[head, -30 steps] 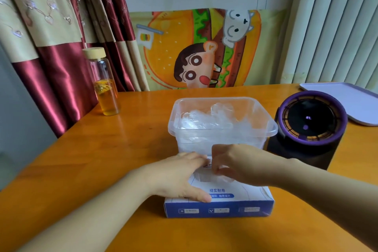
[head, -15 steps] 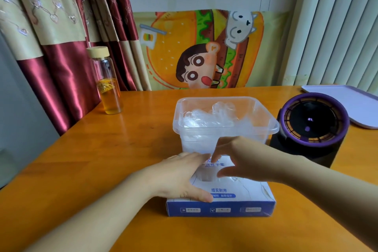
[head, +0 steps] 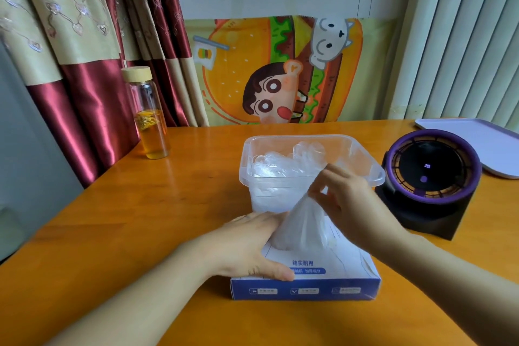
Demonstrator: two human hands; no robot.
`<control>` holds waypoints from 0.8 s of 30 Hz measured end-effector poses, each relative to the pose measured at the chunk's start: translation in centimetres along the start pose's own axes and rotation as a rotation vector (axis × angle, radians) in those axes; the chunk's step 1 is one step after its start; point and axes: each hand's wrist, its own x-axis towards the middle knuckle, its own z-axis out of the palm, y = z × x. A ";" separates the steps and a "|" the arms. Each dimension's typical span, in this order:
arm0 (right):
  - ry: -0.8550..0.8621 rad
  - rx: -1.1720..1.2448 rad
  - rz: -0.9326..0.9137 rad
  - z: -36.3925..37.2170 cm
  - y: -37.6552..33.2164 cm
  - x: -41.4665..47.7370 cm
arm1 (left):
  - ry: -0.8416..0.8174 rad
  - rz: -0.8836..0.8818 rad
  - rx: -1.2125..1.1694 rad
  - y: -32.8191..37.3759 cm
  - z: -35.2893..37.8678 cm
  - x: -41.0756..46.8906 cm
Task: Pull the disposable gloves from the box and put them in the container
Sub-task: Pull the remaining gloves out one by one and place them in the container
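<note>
A flat blue and white glove box (head: 323, 288) lies on the wooden table (head: 140, 219) near me. My left hand (head: 247, 244) rests flat on its top left, fingers straight, thumb over the front edge. My right hand (head: 348, 202) pinches a clear plastic glove (head: 300, 230) that stretches up out of the box's slot. Just behind the box stands a clear plastic container (head: 368, 168) with several crumpled gloves (head: 283, 163) inside.
A glass bottle (head: 150, 121) with amber liquid stands at the back left. A black and purple round device (head: 432, 177) sits right of the container, and a pale tray (head: 483, 143) lies behind it. Curtains and a cartoon cloth hang behind the table.
My right hand has risen from the box's slot, drawing a glove up out of it. My left hand has stayed on the box.
</note>
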 end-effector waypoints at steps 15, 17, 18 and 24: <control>-0.200 0.020 0.039 -4.4 -1.8 3.1 | 0.355 -0.106 -0.302 2.0 -1.5 -0.2; -0.223 0.028 -0.013 -4.5 -2.2 3.2 | 0.432 -0.078 -0.312 2.9 -1.7 0.2; -0.222 0.034 -0.032 -4.5 -2.2 3.2 | 0.478 -0.064 -0.317 3.0 -1.7 0.4; -0.288 0.134 0.063 -4.8 -0.7 2.0 | 0.628 -0.024 -0.473 2.5 -2.0 0.4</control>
